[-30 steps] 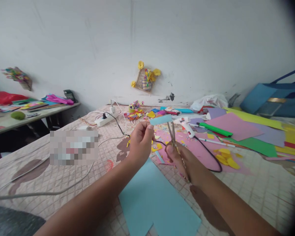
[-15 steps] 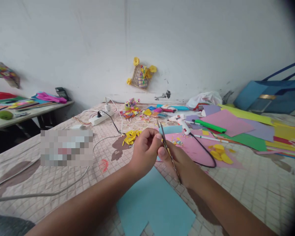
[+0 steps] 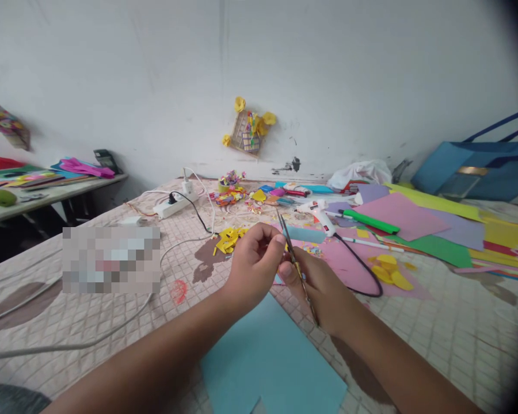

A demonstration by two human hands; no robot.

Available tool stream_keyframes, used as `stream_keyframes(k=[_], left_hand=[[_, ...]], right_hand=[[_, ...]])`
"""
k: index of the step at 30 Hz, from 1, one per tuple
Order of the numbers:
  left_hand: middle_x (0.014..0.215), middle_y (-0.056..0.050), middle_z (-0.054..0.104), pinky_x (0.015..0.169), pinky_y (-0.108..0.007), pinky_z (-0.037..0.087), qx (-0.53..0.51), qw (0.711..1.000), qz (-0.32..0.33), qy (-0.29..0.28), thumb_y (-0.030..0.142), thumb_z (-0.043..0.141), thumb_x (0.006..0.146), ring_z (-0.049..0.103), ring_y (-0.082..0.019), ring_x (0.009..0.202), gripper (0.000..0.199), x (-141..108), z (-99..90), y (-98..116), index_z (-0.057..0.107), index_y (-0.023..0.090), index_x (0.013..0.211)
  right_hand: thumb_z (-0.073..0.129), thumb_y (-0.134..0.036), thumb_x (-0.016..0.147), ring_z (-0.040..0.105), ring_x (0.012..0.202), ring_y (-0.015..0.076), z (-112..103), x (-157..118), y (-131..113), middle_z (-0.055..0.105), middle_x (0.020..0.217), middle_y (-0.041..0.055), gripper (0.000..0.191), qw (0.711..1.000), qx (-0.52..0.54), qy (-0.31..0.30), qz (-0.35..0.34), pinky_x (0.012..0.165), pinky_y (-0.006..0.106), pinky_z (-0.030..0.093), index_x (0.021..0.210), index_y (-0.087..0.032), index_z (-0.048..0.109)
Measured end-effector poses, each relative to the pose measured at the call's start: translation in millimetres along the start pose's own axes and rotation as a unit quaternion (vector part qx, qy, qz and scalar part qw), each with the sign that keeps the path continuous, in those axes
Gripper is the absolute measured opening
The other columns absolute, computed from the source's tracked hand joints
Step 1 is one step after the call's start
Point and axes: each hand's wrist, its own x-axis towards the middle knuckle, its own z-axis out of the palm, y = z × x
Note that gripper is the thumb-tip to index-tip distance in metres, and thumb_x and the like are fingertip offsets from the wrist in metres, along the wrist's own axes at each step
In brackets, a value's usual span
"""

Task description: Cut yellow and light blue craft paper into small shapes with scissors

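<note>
Above the table, my right hand (image 3: 328, 293) is closed on a pair of scissors (image 3: 301, 275) with gold-coloured handles; the blades point up and away. Beside it, almost touching, my left hand (image 3: 251, 261) is curled with thumb against fingers. Whatever it pinches is hidden behind the fingers. A light blue sheet of paper (image 3: 271, 356), with a notch at its near edge, lies flat below my wrists. Past the hands, a strip of light blue paper (image 3: 306, 234) rests on a pink sheet (image 3: 349, 261), where several yellow paper petals (image 3: 391, 270) also lie.
A white glue gun (image 3: 323, 218) with a black cord lies beyond my right hand. Yellow scraps (image 3: 228, 239) sit beyond my left. A power strip (image 3: 176, 205) and a white cable (image 3: 112, 330) are at left. Coloured sheets (image 3: 418, 215) and a blue bag (image 3: 479, 167) are at right.
The view has shifted slightly. Both hands keep nearly the same pose, with the scissors still in my right hand.
</note>
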Motion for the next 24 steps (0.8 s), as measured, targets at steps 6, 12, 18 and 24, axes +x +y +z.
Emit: stream_keyframes(k=[6, 12, 18, 24], left_hand=[[0.059, 0.002, 0.052, 0.053, -0.021, 0.041, -0.012, 1.0, -0.006, -0.007, 0.024, 0.051, 0.079, 0.05, -0.009, 0.054, 0.014, 0.5, -0.4, 2.2, 0.048, 0.016, 0.069], [0.059, 0.002, 0.051, 0.053, -0.022, 0.04, 0.001, 1.0, -0.012, -0.008, 0.025, 0.051, 0.079, 0.049, -0.009, 0.054, 0.014, -1.1, 0.6, 1.2, 0.047, 0.017, 0.069], [0.06, 0.002, 0.051, 0.055, -0.023, 0.04, 0.013, 1.0, -0.003, -0.018, 0.024, 0.049, 0.079, 0.05, -0.01, 0.057, 0.013, 2.2, -3.7, 2.4, 0.047, 0.017, 0.068], [0.061, 0.001, 0.051, 0.056, -0.023, 0.039, 0.065, 0.997, 0.049, -0.002, 0.023, 0.052, 0.076, 0.049, -0.011, 0.059, 0.012, 9.3, -13.0, 5.0, 0.051, 0.017, 0.066]], right_hand=[[0.045, -0.053, 0.084, 0.053, 0.068, 0.017, -0.2, -0.5, 0.5, 0.062, 0.08, 0.003, 0.036, 1.0, 0.002, 0.005, -0.004, 0.062, 0.027, 0.038, 0.094, -0.019, 0.054], [0.044, -0.055, 0.083, 0.051, 0.067, 0.0171, -0.3, 0.1, 1.8, 0.06, 0.075, 0.0024, 0.038, 1.0, -0.008, 0.005, -0.001, 0.06, 0.027, 0.037, 0.09, -0.019, 0.054], [0.044, -0.058, 0.082, 0.049, 0.063, 0.0157, -0.6, -0.3, 2.8, 0.058, 0.073, 0.0016, 0.042, 1.0, -0.019, 0.008, 0.006, 0.054, 0.025, 0.034, 0.088, -0.019, 0.054], [0.044, -0.06, 0.08, 0.046, 0.059, 0.015, -0.6, -1.1, 2.9, 0.055, 0.069, 0.0015, 0.044, 0.998, -0.066, 0.01, 0.01, 0.049, 0.025, 0.028, 0.092, -0.019, 0.055]])
